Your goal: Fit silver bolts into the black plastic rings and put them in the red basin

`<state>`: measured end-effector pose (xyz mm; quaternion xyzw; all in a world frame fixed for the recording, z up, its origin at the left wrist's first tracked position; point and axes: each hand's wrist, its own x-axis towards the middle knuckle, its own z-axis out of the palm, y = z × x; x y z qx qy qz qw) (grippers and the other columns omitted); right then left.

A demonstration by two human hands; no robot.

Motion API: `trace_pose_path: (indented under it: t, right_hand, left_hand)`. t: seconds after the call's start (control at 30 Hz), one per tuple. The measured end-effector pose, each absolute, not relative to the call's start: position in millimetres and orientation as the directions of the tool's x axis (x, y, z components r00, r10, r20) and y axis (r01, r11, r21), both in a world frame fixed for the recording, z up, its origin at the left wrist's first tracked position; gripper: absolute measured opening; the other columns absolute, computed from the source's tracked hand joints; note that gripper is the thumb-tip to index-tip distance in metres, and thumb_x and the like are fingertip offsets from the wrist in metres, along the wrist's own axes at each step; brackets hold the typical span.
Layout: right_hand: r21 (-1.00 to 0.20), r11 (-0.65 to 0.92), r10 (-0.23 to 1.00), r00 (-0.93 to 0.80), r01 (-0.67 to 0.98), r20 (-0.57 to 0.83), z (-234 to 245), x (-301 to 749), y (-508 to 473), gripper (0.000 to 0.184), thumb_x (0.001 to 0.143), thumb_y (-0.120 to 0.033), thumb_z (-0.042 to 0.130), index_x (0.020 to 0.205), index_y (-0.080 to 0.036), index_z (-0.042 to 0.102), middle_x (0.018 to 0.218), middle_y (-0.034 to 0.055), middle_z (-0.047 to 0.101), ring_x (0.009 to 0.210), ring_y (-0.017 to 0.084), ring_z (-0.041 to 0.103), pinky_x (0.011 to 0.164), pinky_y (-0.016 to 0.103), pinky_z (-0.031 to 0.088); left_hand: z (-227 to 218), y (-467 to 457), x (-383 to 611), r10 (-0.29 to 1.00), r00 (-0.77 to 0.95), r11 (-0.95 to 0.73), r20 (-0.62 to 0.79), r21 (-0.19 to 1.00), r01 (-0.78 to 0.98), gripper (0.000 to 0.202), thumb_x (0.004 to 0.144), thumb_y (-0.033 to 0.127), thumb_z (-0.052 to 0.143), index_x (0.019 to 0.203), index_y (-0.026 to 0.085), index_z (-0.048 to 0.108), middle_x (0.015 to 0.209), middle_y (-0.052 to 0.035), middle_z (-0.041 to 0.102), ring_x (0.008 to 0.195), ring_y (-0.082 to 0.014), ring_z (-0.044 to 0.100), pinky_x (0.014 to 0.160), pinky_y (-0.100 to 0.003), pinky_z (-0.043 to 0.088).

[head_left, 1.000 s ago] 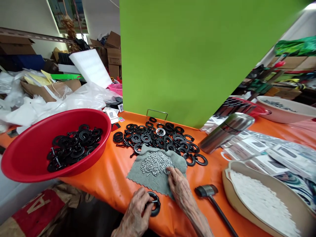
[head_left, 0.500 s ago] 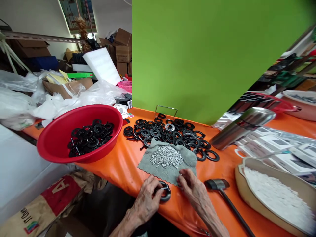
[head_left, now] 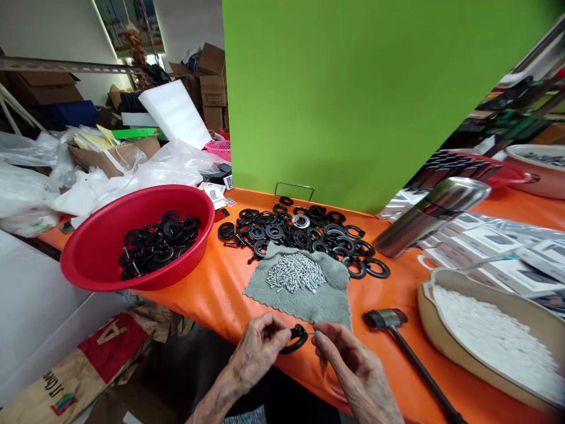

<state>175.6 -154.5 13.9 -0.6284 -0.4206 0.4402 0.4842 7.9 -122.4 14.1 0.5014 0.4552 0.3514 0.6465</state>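
My left hand (head_left: 256, 348) pinches a black ring part (head_left: 296, 338) just above the table's near edge. Facing it, my right hand (head_left: 342, 356) is closed in a pinch on a small silver pin (head_left: 311, 333) whose tip points at the ring. Right behind both hands lies a grey cloth (head_left: 304, 288) heaped with several silver pins (head_left: 294, 273). Beyond the cloth, a pile of loose black rings (head_left: 300, 232) spreads over the orange table (head_left: 220, 288).
A red bowl (head_left: 97, 259) with black rings stands at the left. A hammer (head_left: 397, 341) lies to the right of my hands. A beige tray (head_left: 481, 347) of white pieces, a steel flask (head_left: 430, 215) and small boxes (head_left: 489, 247) fill the right. A green board (head_left: 353, 100) stands behind.
My right hand left the pin heap on the cloth and came back toward me, now pinching a pin. Both hands lifted off the table and drew together with the ring.
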Motion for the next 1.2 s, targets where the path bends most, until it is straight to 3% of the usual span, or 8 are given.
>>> trace_pose_path:
  t: [0.23,0.5,0.8,0.97,1.07,1.2]
  right_hand:
    - [-0.984,-0.127,0.939,0.336,0.127,-0.078,9.0,164.9,-159.8,0.032,0.073,-0.054,0.066,0.077,-0.022,0.066,0.07,0.0004,0.065,0.069,0.015,0.062,0.066,0.023,0.052]
    - [-0.845,0.065,0.977,0.139,0.531,0.162,9.7,171.4,-162.7,0.025,0.086,-0.043,0.055,0.078,-0.021,0.064,0.068,0.0015,0.067,0.061,0.015,0.062,0.059,0.023,0.05]
    - [-0.769,0.175,0.94,0.128,0.614,0.316,9.7,163.7,-162.5,0.023,0.09,-0.039,0.051,0.074,-0.024,0.06,0.067,0.0008,0.068,0.056,0.015,0.065,0.054,0.022,0.051]
    - [-0.748,0.219,0.929,0.101,0.626,0.357,1.3,161.8,-163.8,0.022,0.09,-0.037,0.05,0.075,-0.024,0.06,0.068,0.0011,0.065,0.06,0.015,0.064,0.059,0.024,0.053]
    - [-0.757,0.231,0.932,0.086,0.611,0.353,-7.0,166.2,-164.4,0.02,0.09,-0.037,0.05,0.091,-0.024,0.065,0.082,0.004,0.07,0.074,0.017,0.068,0.066,0.025,0.056]
    - [-0.78,0.231,0.967,-0.051,0.581,0.249,-14.6,178.5,-163.2,0.037,0.089,-0.04,0.051,0.123,-0.027,0.059,0.115,0.0065,0.068,0.106,0.022,0.063,0.089,0.035,0.054]
  left_hand:
    - [20.1,-124.4,6.0,0.92,0.332,0.176,-0.207,0.977,0.119,0.019,0.084,0.032,0.055,0.078,0.014,0.057,0.07,0.0013,0.051,0.064,-0.0112,0.045,0.061,-0.023,0.037]
    - [19.0,-129.8,7.9,0.963,0.268,-0.092,-0.017,0.916,0.391,0.016,0.089,0.025,0.05,0.077,0.017,0.057,0.076,-0.0011,0.053,0.065,-0.013,0.047,0.063,-0.025,0.04]
    - [17.7,-133.2,10.5,0.934,0.313,-0.3,0.174,0.857,0.418,0.014,0.089,0.013,0.047,0.084,0.018,0.059,0.082,-0.0048,0.059,0.081,-0.018,0.057,0.076,-0.029,0.047]
    - [16.9,-133.6,7.8,0.923,0.329,-0.33,0.198,0.847,0.417,0.014,0.089,0.012,0.046,0.086,0.017,0.059,0.084,-0.0065,0.059,0.085,-0.0196,0.057,0.079,-0.031,0.048]
    - [15.8,-133.2,3.4,0.92,0.335,-0.333,0.203,0.856,0.395,0.014,0.09,0.014,0.046,0.088,0.017,0.06,0.084,-0.0065,0.059,0.084,-0.0194,0.057,0.078,-0.031,0.048]
    - [15.9,-130.2,-3.2,0.913,0.376,-0.289,0.159,0.903,0.319,0.014,0.091,0.017,0.048,0.087,0.018,0.061,0.083,-0.0049,0.059,0.082,-0.0174,0.058,0.077,-0.027,0.048]
